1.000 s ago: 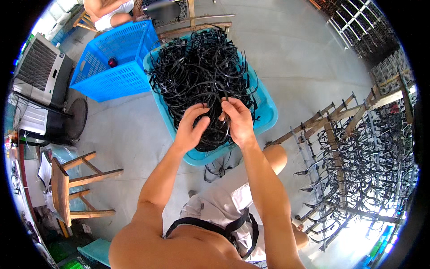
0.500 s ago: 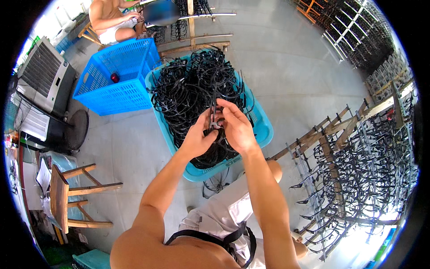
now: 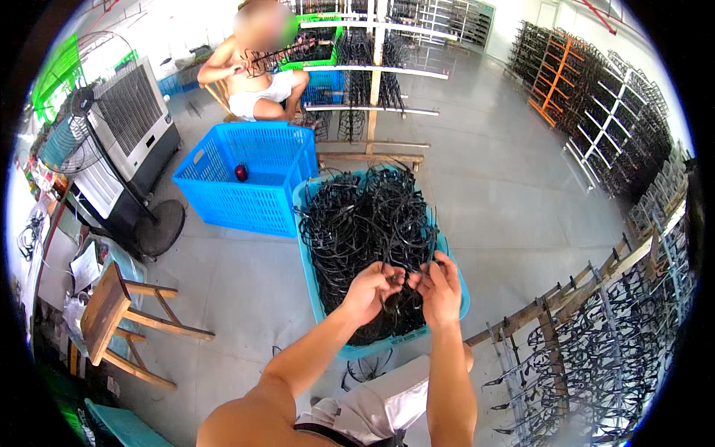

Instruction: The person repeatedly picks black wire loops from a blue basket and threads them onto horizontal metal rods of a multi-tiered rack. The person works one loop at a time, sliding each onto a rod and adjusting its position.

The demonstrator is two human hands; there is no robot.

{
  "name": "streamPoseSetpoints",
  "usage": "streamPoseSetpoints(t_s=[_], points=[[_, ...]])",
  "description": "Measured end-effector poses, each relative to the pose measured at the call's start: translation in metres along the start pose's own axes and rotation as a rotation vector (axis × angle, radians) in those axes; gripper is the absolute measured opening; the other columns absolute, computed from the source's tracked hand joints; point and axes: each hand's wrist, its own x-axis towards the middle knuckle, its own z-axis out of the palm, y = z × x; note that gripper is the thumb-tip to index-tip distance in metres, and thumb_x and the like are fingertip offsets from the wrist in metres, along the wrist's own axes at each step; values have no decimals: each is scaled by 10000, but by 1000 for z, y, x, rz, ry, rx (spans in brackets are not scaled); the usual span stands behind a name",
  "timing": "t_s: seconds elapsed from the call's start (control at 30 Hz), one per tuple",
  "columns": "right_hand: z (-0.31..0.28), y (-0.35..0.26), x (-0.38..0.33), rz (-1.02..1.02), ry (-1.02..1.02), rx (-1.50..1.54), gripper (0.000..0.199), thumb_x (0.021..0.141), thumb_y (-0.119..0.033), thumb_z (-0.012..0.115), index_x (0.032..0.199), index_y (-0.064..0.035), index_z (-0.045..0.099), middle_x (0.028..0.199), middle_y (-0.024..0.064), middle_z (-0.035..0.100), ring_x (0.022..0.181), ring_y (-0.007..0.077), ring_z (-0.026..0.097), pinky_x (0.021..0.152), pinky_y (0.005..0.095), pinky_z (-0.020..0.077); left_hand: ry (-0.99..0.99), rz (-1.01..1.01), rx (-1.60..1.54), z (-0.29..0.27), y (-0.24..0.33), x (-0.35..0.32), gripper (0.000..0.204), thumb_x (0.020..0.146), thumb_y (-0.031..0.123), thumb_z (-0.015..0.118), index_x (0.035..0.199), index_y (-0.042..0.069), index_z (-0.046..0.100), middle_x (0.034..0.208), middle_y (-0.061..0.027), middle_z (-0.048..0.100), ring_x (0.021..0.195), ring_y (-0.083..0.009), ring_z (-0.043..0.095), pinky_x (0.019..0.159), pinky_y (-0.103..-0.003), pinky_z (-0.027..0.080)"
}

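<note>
A light-blue tub [image 3: 456,261] in front of me is heaped with a tangle of thin, curved black strips [image 3: 357,223]. Both of my hands are over its near half, a small gap between them. My left hand [image 3: 369,292] is closed in a pinch on a thin black strip. Beside it, my right hand [image 3: 441,292] has its fingers bent toward the thumb; what lies between them blends into the dark heap and is too small to make out. The strips directly under my hands are partly hidden.
A blue plastic crate [image 3: 238,205] holding a small dark-red object [image 3: 240,172] adjoins the tub's far left. Left are a wooden stool [image 3: 108,313], a fan [image 3: 160,227] and an air cooler [image 3: 134,112]. Racks of black pieces [image 3: 588,343] stand right. Another person [image 3: 261,97] sits beyond the crate.
The view has tilted up, so tub, crate and racks appear lower. My hands, close together before around a small piece, are now slightly apart. The other person now holds up a row of dark pieces.
</note>
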Motion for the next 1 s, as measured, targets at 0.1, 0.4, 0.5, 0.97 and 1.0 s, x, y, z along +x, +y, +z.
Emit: streamPoseSetpoints(t_s=[0.1,0.4,0.5,0.97,1.0], points=[[-14,-27,-27,67,-88,46,270,921,-91,515,1187,-63,482,865,83,569,650,172,559,560,300,462,-179,-195,-274,17,-1,-20,127,712,59,578,798,84,487,987,-116,573,880,-264,580,729,-388,479],[-93,-77,-183,139,-215,173,329,839,-149,649,1081,19,504,799,202,610,467,260,581,388,333,481,-430,-161,144,80,-84,-67,566,801,-16,526,1346,116,440,961,-43,507,572,-91,434,518,-222,342],[-134,-77,-245,56,-50,216,317,860,-110,610,1090,43,455,723,229,580,421,302,567,361,391,509,-399,-29,545,108,-108,-80,508,816,43,591,1306,125,490,917,3,541,682,-83,486,590,-230,397],[-263,-141,-578,-898,1052,-639,370,927,-234,524,1216,-6,486,920,124,563,551,115,426,445,207,355,-1313,23,874,134,-316,-236,417,900,73,470,1316,98,479,845,-103,570,784,-247,555,729,-366,428],[-271,-148,-588,-900,1102,-444,366,929,-219,521,1225,-7,483,919,113,566,558,106,427,451,200,355,-1334,314,894,123,-345,-245,482,905,66,433,1382,75,369,921,-141,567,899,-310,565,754,-392,437]])
